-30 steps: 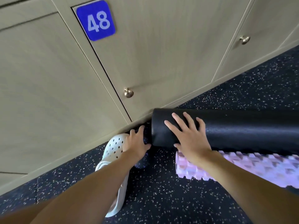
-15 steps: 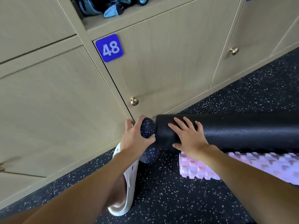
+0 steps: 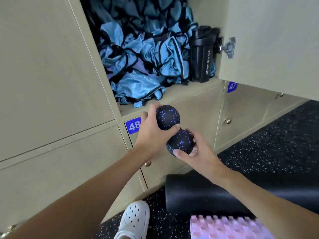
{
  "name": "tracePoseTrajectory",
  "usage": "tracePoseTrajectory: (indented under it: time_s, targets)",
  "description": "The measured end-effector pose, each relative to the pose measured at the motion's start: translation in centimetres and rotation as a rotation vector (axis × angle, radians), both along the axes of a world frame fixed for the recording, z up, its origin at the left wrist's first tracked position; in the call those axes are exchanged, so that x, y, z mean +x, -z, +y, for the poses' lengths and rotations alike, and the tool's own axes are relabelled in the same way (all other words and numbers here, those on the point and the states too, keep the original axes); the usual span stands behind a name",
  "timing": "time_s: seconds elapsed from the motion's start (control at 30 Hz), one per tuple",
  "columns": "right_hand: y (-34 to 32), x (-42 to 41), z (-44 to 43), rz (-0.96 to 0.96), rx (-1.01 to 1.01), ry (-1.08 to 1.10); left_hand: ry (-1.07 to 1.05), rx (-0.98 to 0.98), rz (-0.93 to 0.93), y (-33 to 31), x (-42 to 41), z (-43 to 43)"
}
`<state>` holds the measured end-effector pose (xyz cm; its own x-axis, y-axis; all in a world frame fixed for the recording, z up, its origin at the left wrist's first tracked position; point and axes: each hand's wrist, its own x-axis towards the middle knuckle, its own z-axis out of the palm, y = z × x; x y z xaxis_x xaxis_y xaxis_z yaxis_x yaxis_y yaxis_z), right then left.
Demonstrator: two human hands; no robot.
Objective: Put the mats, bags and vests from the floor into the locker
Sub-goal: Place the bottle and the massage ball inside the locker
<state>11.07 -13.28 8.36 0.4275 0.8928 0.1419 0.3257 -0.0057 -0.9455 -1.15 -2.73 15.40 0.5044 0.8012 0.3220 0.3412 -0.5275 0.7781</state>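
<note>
Gripping the ball at both ends, left hand and right hand curled their fingers round it; it looked light, firm.

Both bare arms reach forward and upward, the forearms converging in front of the person. The left hand is the higher one. Its fingers curl round the far side of the upper lobe of a double ball and its thumb hooks across the waist. The right hand sits just below and to the right, cupping the lower lobe from underneath, with the thumb pressed on its near face and fingertips showing at its right edge.
</note>
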Motion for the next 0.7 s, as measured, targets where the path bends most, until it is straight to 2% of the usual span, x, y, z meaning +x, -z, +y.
tracePoseTrajectory:
  time_s: [0.13, 0.2, 0.27, 0.3, 0.37, 0.43, 0.5, 0.63, 0.7]
  targets:
    - [-4.3, 2.4, 1.9, 0.001, 0.12, 0.114, 0.101, 0.151, -0.006, -4.9, 2.7, 0.9]
    - [-6.4, 3.9, 3.0, -0.065, 0.167, 0.172, 0.052, 0.313, 0.048, -6.5, 3.3, 2.5]
    - [-8.1, 5.6, 4.4, -0.147, 0.179, 0.219, -0.121, 0.529, 0.241, -7.4, 3.8, 4.9]
    - [-8.8, 6.5, 5.3, -0.177, 0.196, 0.234, -0.185, 0.553, 0.38, -7.6, 4.0, 6.1]
    - [-10.1, 7.9, 7.2, -0.251, 0.198, 0.231, -0.198, 0.442, 0.627, -7.4, 4.2, 8.0]
    - [-11.2, 9.0, 8.9, -0.398, 0.145, 0.2, -0.151, 0.364, 0.784, -6.6, 4.4, 9.2]
    - [-11.8, 9.7, 10.5, -0.535, 0.114, 0.202, -0.149, 0.365, 0.802, -6.0, 4.4, 9.8]
    - [-12.2, 10.3, 13.0, -0.599, 0.104, 0.193, -0.181, 0.379, 0.716, -5.4, 4.2, 10.6]
    - [-11.7, 10.2, 14.0, -0.624, 0.097, 0.167, -0.193, 0.398, 0.582, -4.8, 4.0, 10.7]
